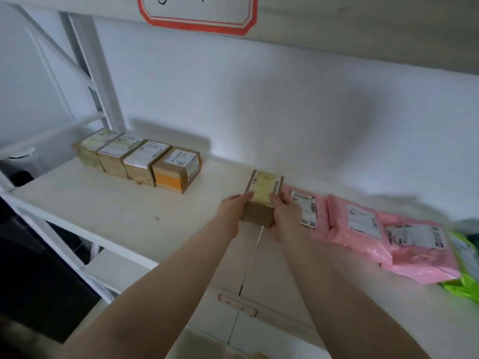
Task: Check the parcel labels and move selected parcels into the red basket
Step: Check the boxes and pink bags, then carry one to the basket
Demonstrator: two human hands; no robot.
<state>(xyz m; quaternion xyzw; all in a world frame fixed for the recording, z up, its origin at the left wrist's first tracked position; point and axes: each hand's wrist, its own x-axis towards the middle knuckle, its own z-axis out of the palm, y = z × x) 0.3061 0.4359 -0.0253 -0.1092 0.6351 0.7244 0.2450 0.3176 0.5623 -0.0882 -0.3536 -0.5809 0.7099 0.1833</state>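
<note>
A small brown cardboard parcel with a yellowish label on top sits on the white shelf. My left hand grips its left side and my right hand grips its right side. Further left and back, a row of several brown box parcels with white labels stands against the wall. To the right lie several pink bag parcels with white labels, overlapping one another. No red basket is in view.
A green bag lies at the far right edge. A red-bordered sign hangs on the shelf above. White shelf posts rise at the left. A dark gap opens below the shelf's left front edge.
</note>
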